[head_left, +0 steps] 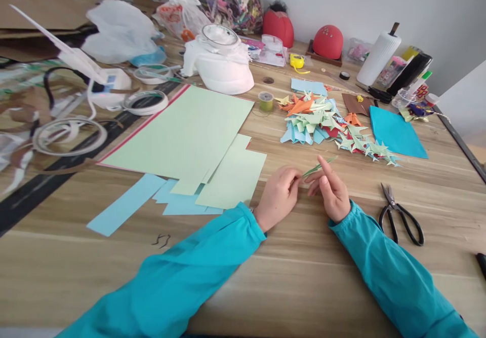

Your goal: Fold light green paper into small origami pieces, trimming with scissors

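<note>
Both my hands rest on the wooden table (pixel 266 277), in teal sleeves. My left hand (pixel 278 196) pinches one end of a small folded light-green paper piece (pixel 318 167). My right hand (pixel 331 188) holds the same piece, its index finger stretched along the fold. The paper sticks out up and to the right between the fingertips. Just beyond lies a pile of folded paper shapes (pixel 326 122) in green, blue and orange.
Light-green sheets (pixel 182 135) and light-blue strips (pixel 125 203) lie to the left. Black scissors (pixel 400 216) lie to the right, a blue sheet (pixel 397 133) beyond them. Tape rolls (pixel 70 135), a white glue gun, a thread spool (pixel 266 100), bags and boxes crowd the back.
</note>
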A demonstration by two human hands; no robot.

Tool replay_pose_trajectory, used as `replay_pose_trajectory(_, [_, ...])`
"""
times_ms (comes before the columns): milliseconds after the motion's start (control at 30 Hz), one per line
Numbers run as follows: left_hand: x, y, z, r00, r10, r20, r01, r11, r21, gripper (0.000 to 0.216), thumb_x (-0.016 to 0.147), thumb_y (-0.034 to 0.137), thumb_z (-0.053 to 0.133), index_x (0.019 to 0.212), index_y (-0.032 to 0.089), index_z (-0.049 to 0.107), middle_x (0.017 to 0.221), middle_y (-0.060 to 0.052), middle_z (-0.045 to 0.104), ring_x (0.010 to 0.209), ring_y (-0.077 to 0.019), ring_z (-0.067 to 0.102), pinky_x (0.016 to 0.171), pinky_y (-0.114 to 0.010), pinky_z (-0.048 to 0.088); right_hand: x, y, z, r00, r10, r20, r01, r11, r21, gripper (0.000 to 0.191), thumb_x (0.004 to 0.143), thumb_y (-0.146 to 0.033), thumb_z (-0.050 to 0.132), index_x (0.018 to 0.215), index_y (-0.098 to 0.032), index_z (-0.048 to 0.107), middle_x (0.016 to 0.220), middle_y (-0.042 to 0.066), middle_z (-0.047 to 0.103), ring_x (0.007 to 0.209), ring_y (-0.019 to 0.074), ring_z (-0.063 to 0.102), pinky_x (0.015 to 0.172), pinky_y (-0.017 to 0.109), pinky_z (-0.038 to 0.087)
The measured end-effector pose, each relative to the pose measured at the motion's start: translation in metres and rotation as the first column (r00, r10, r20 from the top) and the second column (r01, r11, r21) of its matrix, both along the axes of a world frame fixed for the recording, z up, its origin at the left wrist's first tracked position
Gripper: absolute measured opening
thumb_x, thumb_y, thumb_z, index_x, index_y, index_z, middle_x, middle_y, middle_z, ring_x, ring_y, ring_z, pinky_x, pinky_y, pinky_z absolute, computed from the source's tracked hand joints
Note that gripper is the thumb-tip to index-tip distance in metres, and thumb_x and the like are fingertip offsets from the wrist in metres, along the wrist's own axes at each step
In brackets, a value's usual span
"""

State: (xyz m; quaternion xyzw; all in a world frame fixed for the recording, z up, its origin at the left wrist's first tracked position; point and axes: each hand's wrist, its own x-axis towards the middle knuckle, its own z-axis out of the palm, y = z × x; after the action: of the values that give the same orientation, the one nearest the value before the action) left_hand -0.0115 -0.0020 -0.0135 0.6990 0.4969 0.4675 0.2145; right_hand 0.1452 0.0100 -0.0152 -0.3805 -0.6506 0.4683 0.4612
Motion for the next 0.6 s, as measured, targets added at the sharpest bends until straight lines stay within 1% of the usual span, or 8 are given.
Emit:
replay_pose_trajectory(67, [-0.001, 0.003, 0.0, 0.986, 0.059, 0.155, -0.041, 0.993, -0.115, 0.008, 0.082, 0.017, 0.049, 0.076, 0.019, 0.054, 0.077, -0.003, 0.06, 0.074, -0.0157, 0.056, 0.068, -0.028, 0.045, 0.0, -0.003, 0.001, 0.999, -0.019, 0.047, 0.015, 0.996, 0.083, 0.044, 0.088, -0.041, 0.046, 0.131, -0.027, 0.045, 0.084, 0.002, 0.063, 0.057, 0.0119, 0.058, 0.058, 0.029, 0.05])
replay_pose_trajectory(133, [-0.003, 0.007, 0.0, 0.942, 0.121, 0.314, -0.055, 0.976, -0.213, 0.003, 0.08, 0.021, 0.055, 0.078, 0.019, 0.054, 0.076, -0.001, 0.06, 0.07, -0.014, 0.057, 0.065, -0.026, 0.046, -0.001, -0.004, 0.0, 0.993, -0.081, 0.081, 0.07, 0.989, 0.128, 0.037, 0.088, -0.036, 0.05, 0.124, -0.026, 0.05, 0.077, 0.001, 0.061, 0.056, 0.0119, 0.057, 0.057, 0.028, 0.049])
replay_pose_trajectory(233, [-0.003, 0.011, 0.001, 0.866, 0.145, 0.478, -0.014, 0.964, -0.267, 0.014, 0.075, 0.022, 0.061, 0.085, 0.018, 0.052, 0.079, 0.0, 0.061, 0.068, -0.0122, 0.059, 0.064, -0.024, 0.047, -0.003, -0.004, -0.003, 0.976, -0.186, 0.111, 0.171, 0.977, 0.131, 0.024, 0.085, -0.033, 0.055, 0.107, -0.024, 0.056, 0.073, 0.0, 0.059, 0.058, 0.0119, 0.057, 0.053, 0.025, 0.048])
replay_pose_trajectory(267, [-0.003, 0.011, 0.002, 0.849, 0.132, 0.512, 0.014, 0.962, -0.272, 0.017, 0.074, 0.022, 0.062, 0.087, 0.018, 0.051, 0.079, 0.0, 0.061, 0.068, -0.0121, 0.06, 0.063, -0.024, 0.048, -0.004, -0.003, -0.004, 0.974, -0.194, 0.116, 0.179, 0.976, 0.126, 0.02, 0.083, -0.033, 0.057, 0.101, -0.023, 0.057, 0.075, 0.0, 0.059, 0.06, 0.0122, 0.057, 0.053, 0.025, 0.048])
replay_pose_trajectory(333, [-0.002, 0.012, 0.003, 0.818, 0.095, 0.568, 0.086, 0.955, -0.284, 0.023, 0.073, 0.022, 0.064, 0.09, 0.018, 0.049, 0.078, 0.0, 0.062, 0.067, -0.0124, 0.062, 0.063, -0.025, 0.049, -0.005, -0.001, -0.006, 0.978, -0.169, 0.12, 0.155, 0.981, 0.119, 0.016, 0.082, -0.033, 0.059, 0.094, -0.022, 0.056, 0.081, 0.002, 0.06, 0.069, 0.0136, 0.059, 0.055, 0.025, 0.049])
replay_pose_trajectory(433, [0.0, 0.011, 0.005, 0.77, 0.057, 0.636, 0.193, 0.929, -0.317, 0.027, 0.071, 0.024, 0.067, 0.086, 0.019, 0.045, 0.073, 0.002, 0.061, 0.064, -0.0134, 0.064, 0.062, -0.026, 0.051, -0.005, 0.002, -0.008, 0.988, -0.121, 0.098, 0.11, 0.988, 0.111, 0.016, 0.084, -0.032, 0.057, 0.097, -0.023, 0.055, 0.086, 0.003, 0.059, 0.077, 0.015, 0.059, 0.058, 0.025, 0.051])
replay_pose_trajectory(533, [0.002, 0.009, 0.007, 0.723, 0.041, 0.689, 0.274, 0.899, -0.341, 0.033, 0.069, 0.026, 0.069, 0.08, 0.02, 0.039, 0.068, 0.004, 0.06, 0.059, -0.0135, 0.065, 0.061, -0.027, 0.052, -0.005, 0.004, -0.009, 0.991, -0.116, 0.064, 0.112, 0.992, 0.061, 0.02, 0.084, -0.034, 0.055, 0.102, -0.024, 0.055, 0.084, 0.002, 0.057, 0.074, 0.0142, 0.058, 0.057, 0.025, 0.05])
replay_pose_trajectory(600, [0.003, 0.008, 0.008, 0.706, 0.03, 0.708, 0.322, 0.876, -0.358, 0.036, 0.068, 0.027, 0.07, 0.078, 0.02, 0.036, 0.069, 0.004, 0.06, 0.059, -0.0135, 0.065, 0.062, -0.028, 0.053, -0.005, 0.005, -0.008, 0.994, -0.106, 0.04, 0.106, 0.994, 0.01, 0.021, 0.083, -0.036, 0.056, 0.1, -0.023, 0.056, 0.081, 0.002, 0.058, 0.069, 0.0135, 0.058, 0.057, 0.026, 0.05])
